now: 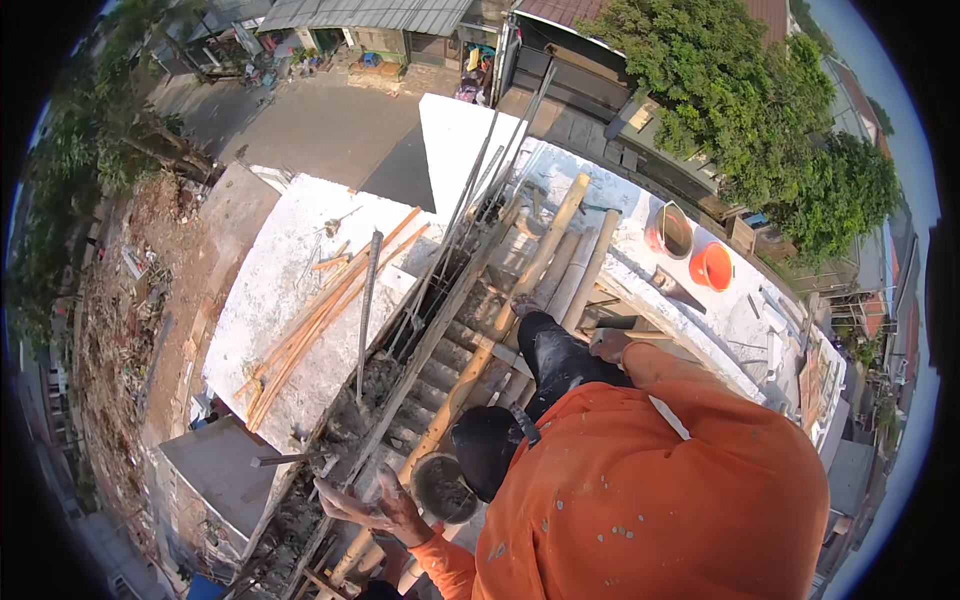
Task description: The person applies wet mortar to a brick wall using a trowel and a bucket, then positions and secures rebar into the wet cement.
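Observation:
My left hand (pixel 375 512) is held out with its fingers spread and holds nothing. It is close to a round dark bucket (pixel 446 490) of wet grey mortar, which stands beside my left knee. Just beyond the hand runs a narrow trough (pixel 385 375) of grey mortar between boards, with steel bars rising from it. My right hand (pixel 608 345) is by my right leg, near the gap between the poles and the white ledge; its fingers are too small and shaded to read. My dark-trousered legs are bent over wooden poles (pixel 450 408).
A white slab (pixel 290 215) on the left bears several long wood strips (pixel 330 315). On the right white ledge stand an orange bucket (pixel 711 267), a mortar-stained bucket (pixel 672 232) and a hand saw (pixel 676 290). Upright rebar (pixel 368 315) sticks up ahead. The street lies far below.

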The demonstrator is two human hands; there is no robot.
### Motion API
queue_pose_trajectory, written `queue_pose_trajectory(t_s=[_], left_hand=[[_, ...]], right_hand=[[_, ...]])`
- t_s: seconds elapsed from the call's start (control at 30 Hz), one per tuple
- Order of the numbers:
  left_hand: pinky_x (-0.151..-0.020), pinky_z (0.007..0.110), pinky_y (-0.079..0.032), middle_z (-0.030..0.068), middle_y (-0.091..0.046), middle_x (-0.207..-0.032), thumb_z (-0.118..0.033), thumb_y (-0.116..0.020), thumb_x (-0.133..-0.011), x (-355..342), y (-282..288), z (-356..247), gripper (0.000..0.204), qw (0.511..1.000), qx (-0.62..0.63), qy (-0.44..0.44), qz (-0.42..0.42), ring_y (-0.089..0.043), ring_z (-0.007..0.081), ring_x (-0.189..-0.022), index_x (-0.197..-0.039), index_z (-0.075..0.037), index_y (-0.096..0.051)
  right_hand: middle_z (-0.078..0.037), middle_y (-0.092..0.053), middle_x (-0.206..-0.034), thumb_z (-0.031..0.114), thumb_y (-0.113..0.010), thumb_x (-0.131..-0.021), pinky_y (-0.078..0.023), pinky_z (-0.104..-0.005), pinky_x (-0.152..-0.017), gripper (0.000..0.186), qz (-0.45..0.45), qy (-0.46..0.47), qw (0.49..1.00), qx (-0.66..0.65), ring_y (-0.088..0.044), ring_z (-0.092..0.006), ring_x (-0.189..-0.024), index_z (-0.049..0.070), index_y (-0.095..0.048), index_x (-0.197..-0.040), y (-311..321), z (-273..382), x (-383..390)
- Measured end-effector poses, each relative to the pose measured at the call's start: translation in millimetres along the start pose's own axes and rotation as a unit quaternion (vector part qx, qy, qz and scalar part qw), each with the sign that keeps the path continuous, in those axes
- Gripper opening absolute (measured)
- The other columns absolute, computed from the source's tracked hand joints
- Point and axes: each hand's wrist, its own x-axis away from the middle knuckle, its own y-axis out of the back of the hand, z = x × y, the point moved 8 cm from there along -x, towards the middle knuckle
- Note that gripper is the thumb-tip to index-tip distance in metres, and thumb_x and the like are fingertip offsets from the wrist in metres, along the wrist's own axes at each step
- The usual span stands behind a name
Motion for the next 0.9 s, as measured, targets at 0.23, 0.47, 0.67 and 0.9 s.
queue_pose_trajectory(t_s=[0.23, 0.47, 0.67, 0.9], left_hand=[[-0.088, 0.051, -0.036, 0.0210, -0.038, -0.117, -0.039, -0.061, -0.081, -47, -126, -120, 0.069, 0.980, 0.097, 0.057, 0.162, -0.039, 0.0332, -0.111, -0.131, -0.002, -0.031], [-0.087, 0.051, -0.037, 0.0207, -0.039, -0.117, -0.040, -0.059, -0.082, -11, -317, -299, 0.067, 0.896, 0.154, -0.027, 0.415, -0.041, 0.0329, -0.109, -0.130, -0.002, -0.032], [-0.085, 0.050, -0.038, 0.0205, -0.041, -0.117, -0.040, -0.058, -0.082, 21, -391, -393, 0.066, 0.824, 0.145, -0.053, 0.546, -0.042, 0.0327, -0.108, -0.130, -0.002, -0.032], [-0.084, 0.050, -0.039, 0.0202, -0.042, -0.116, -0.040, -0.056, -0.083, 49, -427, -438, 0.064, 0.762, 0.125, -0.045, 0.633, -0.044, 0.0324, -0.106, -0.129, -0.002, -0.033]], right_hand=[[-0.012, -0.065, -0.087, 0.024, -0.058, -0.071, -0.049, -0.0417, -0.073, 0.023, 0.013, 0.136, 0.945, 0.299, -0.062, -0.0321, -0.082, 0.007, -0.068, -0.084, -11, -72, -20], [-0.016, -0.062, -0.086, 0.021, -0.057, -0.071, -0.045, -0.0401, -0.069, 0.022, -0.150, -0.112, 0.937, -0.294, -0.059, -0.0330, -0.083, 0.004, -0.062, -0.083, 94, -163, -16], [-0.016, -0.062, -0.082, 0.027, -0.060, -0.068, -0.044, -0.0401, -0.070, 0.030, -0.061, -0.249, 0.915, -0.312, -0.060, -0.0309, -0.081, 0.003, -0.062, -0.087, 124, -196, -7], [-0.011, -0.061, -0.072, 0.023, -0.063, -0.068, -0.044, -0.0385, -0.063, 0.023, -0.173, -0.219, 0.884, -0.375, -0.059, -0.0257, -0.070, 0.006, -0.060, -0.084, 170, -228, -47]])
